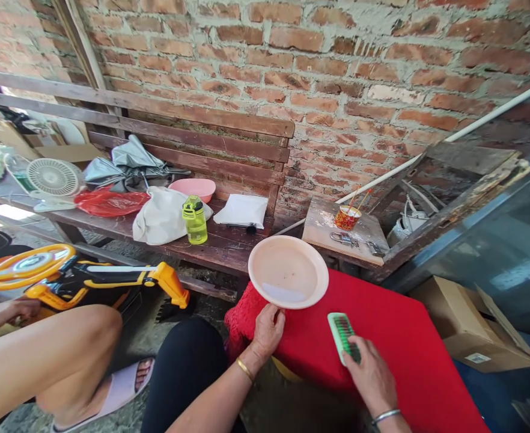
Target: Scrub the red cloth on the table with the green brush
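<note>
Here, the left hand (268, 332) pinches a round basin (312, 270) by its rim; the right hand (373, 373) grips an oblong, bristly brush (336, 331).

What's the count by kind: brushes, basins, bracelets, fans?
Brushes: 1 (green brush, in the right hand)
Basins: 2 (pale basin by the left hand; pink basin on the bench)
Bracelets: 2 (gold bracelet, left wrist; silver bracelet, right wrist)
Fans: 1 (white fan)
Total: 6
</note>
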The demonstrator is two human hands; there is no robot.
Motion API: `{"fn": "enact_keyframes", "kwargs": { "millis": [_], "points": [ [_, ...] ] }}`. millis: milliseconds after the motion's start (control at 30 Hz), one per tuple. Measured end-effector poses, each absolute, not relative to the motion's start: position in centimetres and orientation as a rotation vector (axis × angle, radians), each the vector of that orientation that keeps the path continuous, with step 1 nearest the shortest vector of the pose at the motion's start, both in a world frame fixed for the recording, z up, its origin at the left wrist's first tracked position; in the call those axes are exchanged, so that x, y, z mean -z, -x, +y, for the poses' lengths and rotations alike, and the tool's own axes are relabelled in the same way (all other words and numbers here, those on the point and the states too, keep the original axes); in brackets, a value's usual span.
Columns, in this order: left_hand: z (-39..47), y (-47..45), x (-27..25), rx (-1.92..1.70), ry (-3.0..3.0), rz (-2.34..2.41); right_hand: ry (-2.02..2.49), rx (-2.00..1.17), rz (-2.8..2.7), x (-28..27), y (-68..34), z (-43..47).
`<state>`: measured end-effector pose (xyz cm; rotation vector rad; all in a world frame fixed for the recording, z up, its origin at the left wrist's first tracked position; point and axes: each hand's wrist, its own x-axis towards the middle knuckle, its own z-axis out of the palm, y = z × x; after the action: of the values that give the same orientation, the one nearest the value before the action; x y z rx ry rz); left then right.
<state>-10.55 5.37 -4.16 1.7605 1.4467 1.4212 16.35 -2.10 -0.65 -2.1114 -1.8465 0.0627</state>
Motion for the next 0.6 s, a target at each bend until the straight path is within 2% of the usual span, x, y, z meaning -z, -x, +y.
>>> {"fn": "enact_keyframes", "kwargs": {
  "millis": [167, 367, 467, 600],
  "points": [
    [5.5, 10.4, 4.8, -1.372, -1.83, 1.524, 2.264, 0.004, -1.61, -0.6, -20.3, -3.8],
    [5.6, 10.4, 5.0, -1.334, -1.959, 1.613, 1.863, 0.007, -2.027, 0.1, -11.3, -5.0],
    [5.3, 10.5, 4.7, -1.221, -2.18, 1.611, 1.9, 0.109, -2.1, 0.6, -8.9, -5.1],
    [4.7, 10.3, 4.3, -1.041, -2.432, 1.633, 1.925, 0.065, -2.098, 0.9, -10.0, -4.9]
  ]
}}
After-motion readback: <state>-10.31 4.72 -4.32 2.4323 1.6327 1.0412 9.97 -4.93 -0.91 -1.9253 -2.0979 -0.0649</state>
